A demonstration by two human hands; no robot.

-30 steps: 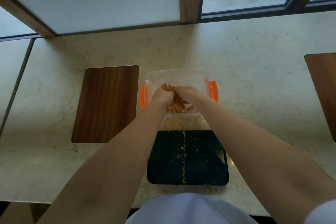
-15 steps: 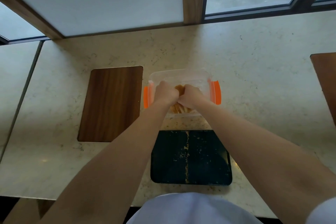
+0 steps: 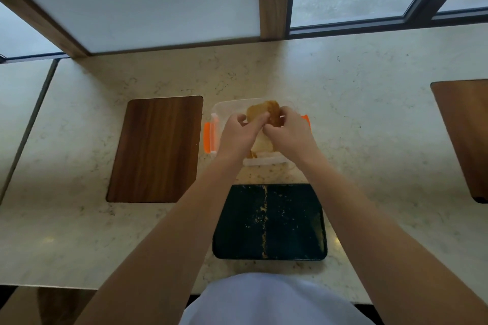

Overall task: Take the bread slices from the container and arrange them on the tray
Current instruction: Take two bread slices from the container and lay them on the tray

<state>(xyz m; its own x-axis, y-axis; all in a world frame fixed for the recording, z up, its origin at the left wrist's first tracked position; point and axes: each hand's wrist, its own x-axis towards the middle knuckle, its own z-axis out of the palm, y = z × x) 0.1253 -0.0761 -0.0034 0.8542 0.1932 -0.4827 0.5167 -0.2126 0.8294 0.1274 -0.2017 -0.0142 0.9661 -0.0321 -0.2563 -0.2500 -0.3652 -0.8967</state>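
A stack of bread slices (image 3: 264, 113) is gripped between both hands above the clear plastic container (image 3: 227, 111), whose orange latches (image 3: 208, 137) flank its sides. The left hand (image 3: 239, 134) is curled around the near left edge of the slices, the right hand (image 3: 289, 132) is closed on their right side. More bread (image 3: 260, 146) is seen inside the container beneath the hands. The black tray (image 3: 269, 221), speckled with crumbs, is placed just in front of the container on the pale stone countertop (image 3: 369, 140). A wooden board (image 3: 155, 149) is set to the left.
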